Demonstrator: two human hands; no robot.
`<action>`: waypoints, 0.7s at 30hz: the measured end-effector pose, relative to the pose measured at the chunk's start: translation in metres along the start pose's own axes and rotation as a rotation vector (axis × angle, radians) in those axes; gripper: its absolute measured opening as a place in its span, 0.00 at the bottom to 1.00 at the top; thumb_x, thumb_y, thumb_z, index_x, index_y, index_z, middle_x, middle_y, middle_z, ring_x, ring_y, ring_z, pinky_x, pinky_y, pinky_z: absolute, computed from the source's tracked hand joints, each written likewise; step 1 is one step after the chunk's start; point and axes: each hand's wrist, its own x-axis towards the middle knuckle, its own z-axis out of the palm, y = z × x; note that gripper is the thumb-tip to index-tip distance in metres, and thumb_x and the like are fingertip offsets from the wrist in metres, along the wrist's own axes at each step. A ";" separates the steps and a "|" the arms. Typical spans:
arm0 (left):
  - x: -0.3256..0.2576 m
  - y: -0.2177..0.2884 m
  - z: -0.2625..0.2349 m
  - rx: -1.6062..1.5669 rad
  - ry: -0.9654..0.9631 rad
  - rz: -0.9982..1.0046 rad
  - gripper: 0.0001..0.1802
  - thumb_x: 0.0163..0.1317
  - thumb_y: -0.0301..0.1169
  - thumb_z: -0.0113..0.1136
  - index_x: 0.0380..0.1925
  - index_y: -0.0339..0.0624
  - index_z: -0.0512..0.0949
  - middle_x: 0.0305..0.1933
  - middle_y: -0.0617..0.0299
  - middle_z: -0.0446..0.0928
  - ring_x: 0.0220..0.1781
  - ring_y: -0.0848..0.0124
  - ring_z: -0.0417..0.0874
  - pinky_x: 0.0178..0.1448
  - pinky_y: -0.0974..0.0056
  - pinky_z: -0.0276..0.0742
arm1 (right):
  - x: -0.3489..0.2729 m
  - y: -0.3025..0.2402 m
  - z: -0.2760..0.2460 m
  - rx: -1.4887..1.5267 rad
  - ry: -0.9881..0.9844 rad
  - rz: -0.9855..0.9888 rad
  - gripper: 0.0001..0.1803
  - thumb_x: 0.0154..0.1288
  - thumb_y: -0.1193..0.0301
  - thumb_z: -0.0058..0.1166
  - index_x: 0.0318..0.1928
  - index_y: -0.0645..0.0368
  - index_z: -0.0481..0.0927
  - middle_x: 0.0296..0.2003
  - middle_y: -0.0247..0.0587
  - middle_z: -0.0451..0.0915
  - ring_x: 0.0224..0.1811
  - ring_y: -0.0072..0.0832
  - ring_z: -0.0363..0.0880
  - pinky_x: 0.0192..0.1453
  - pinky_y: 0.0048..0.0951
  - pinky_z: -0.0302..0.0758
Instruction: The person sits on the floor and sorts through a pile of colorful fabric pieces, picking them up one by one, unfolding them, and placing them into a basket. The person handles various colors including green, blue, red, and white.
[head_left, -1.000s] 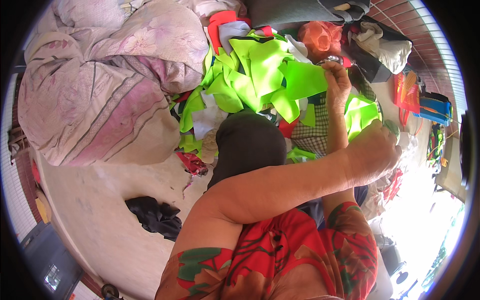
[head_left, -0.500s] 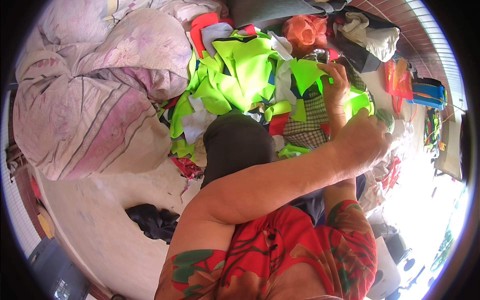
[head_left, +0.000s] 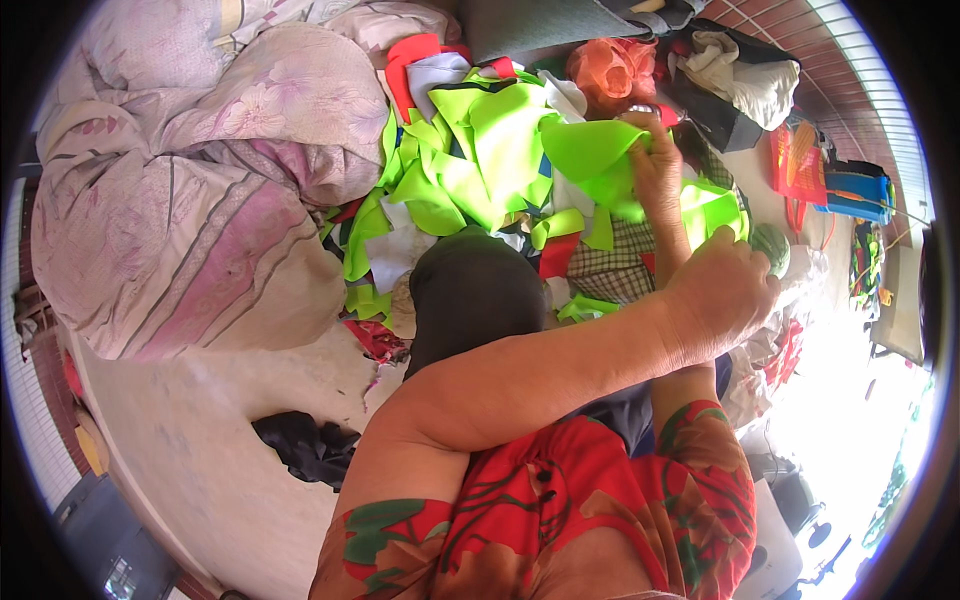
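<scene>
A large bundle of pink and grey floral bedding (head_left: 190,190) fills the upper left, lying against the heap of neon green fabric scraps (head_left: 480,150) that spreads across the top centre. Mixed into that heap are red (head_left: 415,50), white (head_left: 400,250) and checked (head_left: 610,270) pieces; the green cuttings overlap too much to count. The right hand (head_left: 655,165) reaches up into the heap with its fingers closed on one flat green scrap (head_left: 590,150) at the heap's right edge. The left hand (head_left: 725,290) crosses the picture from lower left, its forearm barring the view of whatever lies under it; it is curled into a loose fist at the right side of the heap, and what it holds, if anything, cannot be made out. The two hands are apart, the left below the right. A dark grey rounded cloth mass (head_left: 475,295) sits just below the scraps, partly hidden by the left forearm. One orange bag (head_left: 610,70) lies at the top, one black cloth (head_left: 305,450) lies alone on the pale floor (head_left: 200,470) at lower left, and one blue and orange object (head_left: 850,190) stands at the right, its kind unclear. The red patterned sleeve (head_left: 560,520) covers the lower centre. The right margin is overexposed, and the items there are hard to identify.
</scene>
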 end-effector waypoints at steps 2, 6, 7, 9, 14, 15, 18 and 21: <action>-0.001 -0.001 -0.003 0.020 0.030 0.011 0.04 0.46 0.33 0.58 0.22 0.47 0.75 0.24 0.64 0.73 0.29 0.68 0.76 0.39 0.62 0.68 | 0.001 -0.011 0.015 -0.136 -0.188 0.132 0.09 0.62 0.79 0.51 0.44 0.59 0.77 0.35 0.33 0.79 0.38 0.17 0.73 0.46 0.21 0.71; 0.001 0.001 -0.012 -0.018 0.114 0.002 0.05 0.45 0.31 0.58 0.23 0.46 0.72 0.25 0.63 0.70 0.28 0.67 0.74 0.39 0.61 0.67 | 0.007 -0.006 0.049 0.012 -0.422 0.033 0.09 0.65 0.74 0.51 0.45 0.60 0.76 0.37 0.34 0.80 0.39 0.20 0.74 0.47 0.23 0.71; 0.001 0.000 -0.013 -0.022 0.135 0.013 0.06 0.45 0.31 0.58 0.23 0.45 0.71 0.25 0.63 0.69 0.29 0.66 0.73 0.39 0.61 0.67 | 0.009 -0.002 0.054 0.038 -0.410 0.069 0.09 0.65 0.71 0.52 0.43 0.61 0.76 0.35 0.37 0.79 0.38 0.20 0.74 0.44 0.25 0.71; 0.001 -0.002 -0.018 -0.043 0.159 0.006 0.06 0.45 0.31 0.58 0.23 0.45 0.71 0.25 0.63 0.68 0.30 0.67 0.73 0.39 0.61 0.66 | 0.017 0.009 0.067 -0.055 -0.357 0.102 0.11 0.65 0.67 0.53 0.40 0.63 0.74 0.31 0.42 0.76 0.33 0.26 0.74 0.39 0.29 0.71; 0.001 0.000 -0.023 -0.072 0.195 -0.002 0.06 0.46 0.30 0.58 0.23 0.44 0.71 0.25 0.63 0.68 0.31 0.67 0.72 0.40 0.61 0.66 | 0.019 0.096 0.106 -0.553 -0.083 0.091 0.24 0.52 0.61 0.63 0.46 0.61 0.72 0.48 0.53 0.71 0.49 0.49 0.73 0.51 0.42 0.71; 0.001 0.001 -0.022 -0.065 0.198 -0.006 0.06 0.46 0.30 0.57 0.23 0.44 0.71 0.25 0.63 0.68 0.31 0.68 0.72 0.40 0.61 0.66 | 0.013 0.116 0.112 -0.586 -0.047 0.097 0.27 0.51 0.61 0.64 0.48 0.60 0.71 0.51 0.52 0.70 0.51 0.49 0.72 0.53 0.42 0.70; 0.000 0.001 -0.027 -0.053 0.179 -0.002 0.05 0.47 0.30 0.56 0.22 0.45 0.70 0.25 0.63 0.68 0.30 0.68 0.72 0.40 0.62 0.66 | 0.004 0.147 0.120 -0.590 -0.039 0.170 0.33 0.47 0.60 0.67 0.53 0.58 0.70 0.55 0.51 0.68 0.54 0.45 0.72 0.56 0.39 0.70; -0.001 0.000 -0.028 -0.031 0.167 -0.006 0.04 0.47 0.30 0.55 0.21 0.45 0.70 0.25 0.64 0.67 0.30 0.69 0.72 0.40 0.62 0.66 | -0.003 0.147 0.125 -0.404 -0.169 0.299 0.29 0.47 0.63 0.67 0.50 0.59 0.75 0.50 0.49 0.76 0.48 0.38 0.76 0.52 0.35 0.72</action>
